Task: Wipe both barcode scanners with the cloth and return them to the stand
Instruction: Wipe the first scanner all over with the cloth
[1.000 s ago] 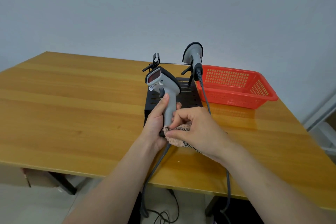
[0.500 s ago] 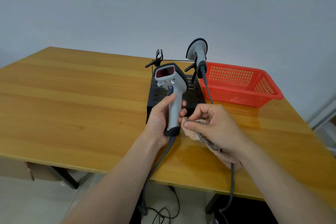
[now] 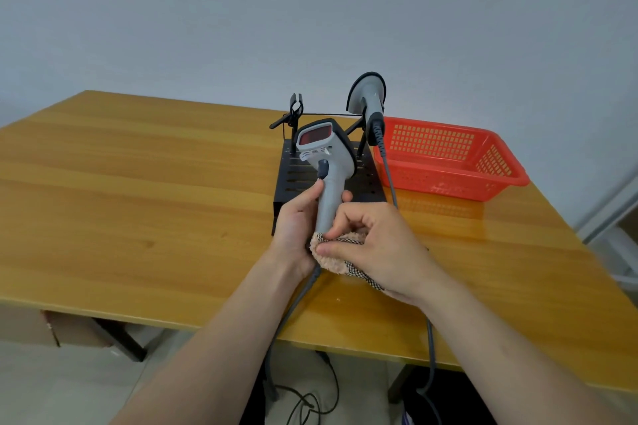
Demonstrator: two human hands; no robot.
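- I see left hand wrapped round handle of first scanner. Scanner upright above counter, red window facing me.
- Right hand pinches cloth against handle base.
- Second scanner sits on stand, 1 o'clock from first.
- My judgement: scanner light, rigid, smooth plastic. Grip mid-handle, mind trailing cable. Cloth soft, bunches easily.

Orange-red perforated plastic basket sits at the far right of a wooden table before a plain grey wall; black cables lie on the floor beneath.
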